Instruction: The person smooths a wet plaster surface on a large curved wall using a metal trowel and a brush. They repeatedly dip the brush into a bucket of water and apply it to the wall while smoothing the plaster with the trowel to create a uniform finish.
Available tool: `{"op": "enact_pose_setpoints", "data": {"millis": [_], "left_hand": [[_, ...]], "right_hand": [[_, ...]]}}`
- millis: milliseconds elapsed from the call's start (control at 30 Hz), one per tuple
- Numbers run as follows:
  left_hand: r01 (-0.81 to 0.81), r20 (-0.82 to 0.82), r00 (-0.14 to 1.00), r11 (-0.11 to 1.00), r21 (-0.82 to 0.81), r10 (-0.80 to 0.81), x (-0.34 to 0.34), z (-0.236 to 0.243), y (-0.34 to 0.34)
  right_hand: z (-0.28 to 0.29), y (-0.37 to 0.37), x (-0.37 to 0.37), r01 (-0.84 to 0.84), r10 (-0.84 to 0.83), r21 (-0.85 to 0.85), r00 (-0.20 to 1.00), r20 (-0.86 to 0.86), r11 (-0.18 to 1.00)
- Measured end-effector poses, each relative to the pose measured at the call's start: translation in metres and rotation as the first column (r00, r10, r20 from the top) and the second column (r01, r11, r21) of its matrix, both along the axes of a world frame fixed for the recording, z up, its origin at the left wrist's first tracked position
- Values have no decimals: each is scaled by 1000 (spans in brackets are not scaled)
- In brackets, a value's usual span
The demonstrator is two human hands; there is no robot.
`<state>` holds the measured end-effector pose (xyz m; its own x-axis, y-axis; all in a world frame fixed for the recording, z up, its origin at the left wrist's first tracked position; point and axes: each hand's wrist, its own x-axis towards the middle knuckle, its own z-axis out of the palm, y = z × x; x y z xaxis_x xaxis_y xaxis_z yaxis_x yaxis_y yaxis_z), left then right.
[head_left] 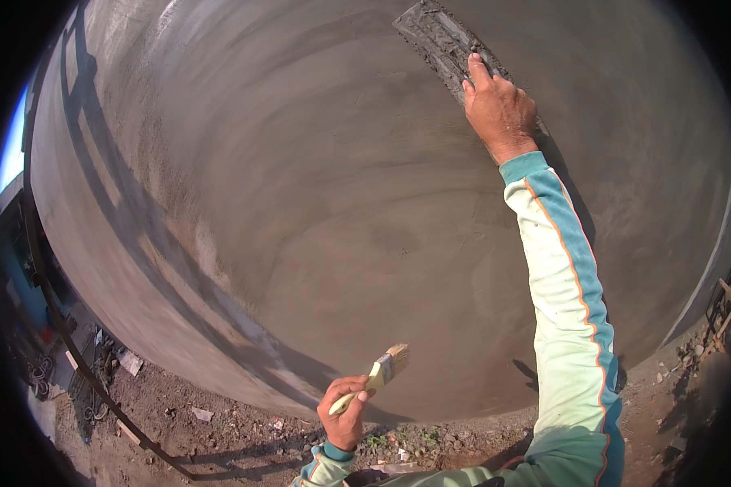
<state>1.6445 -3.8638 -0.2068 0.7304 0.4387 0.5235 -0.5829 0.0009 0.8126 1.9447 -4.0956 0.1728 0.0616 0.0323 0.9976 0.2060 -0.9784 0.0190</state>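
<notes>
My right hand (502, 114) is closed on a long, mortar-caked plastering trowel (439, 39), held against the upper part of a grey plastered wall (341, 227). The arm is stretched out in a pale green and teal sleeve. Low in the view, my left hand (345, 412) pinches a paintbrush (375, 380) by its pale yellow-green handle. Its tan bristles point up and to the right, in front of the wall's lower part. The wall is smooth with curved sweep marks and a rougher, lighter band at left.
Stony soil (219, 430) with rubble and scraps runs along the wall's foot. A dark thin pole (89, 373) curves down the left side. Cables (41, 373) lie at far left, and wood pieces (727, 308) stand at the right. Shadows cross the wall's left side.
</notes>
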Motion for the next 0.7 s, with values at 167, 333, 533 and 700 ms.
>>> {"op": "enact_pose_setpoints", "data": {"millis": [167,333,533,700], "left_hand": [[75,118,989,993,88,-86,32,65,-34],[202,261,928,948,248,-266,93,146,-79],[242,365,835,871,428,-412,189,244,-164],[129,370,836,801,585,-405,239,312,-220]], "right_hand": [[-8,-107,12,15,6,188,994,-111,982],[-30,-198,22,-45,99,331,984,-148,943],[-112,-319,70,-151,233,590,970,-65,793],[-190,-363,72,-454,495,883,743,450,-121]]}}
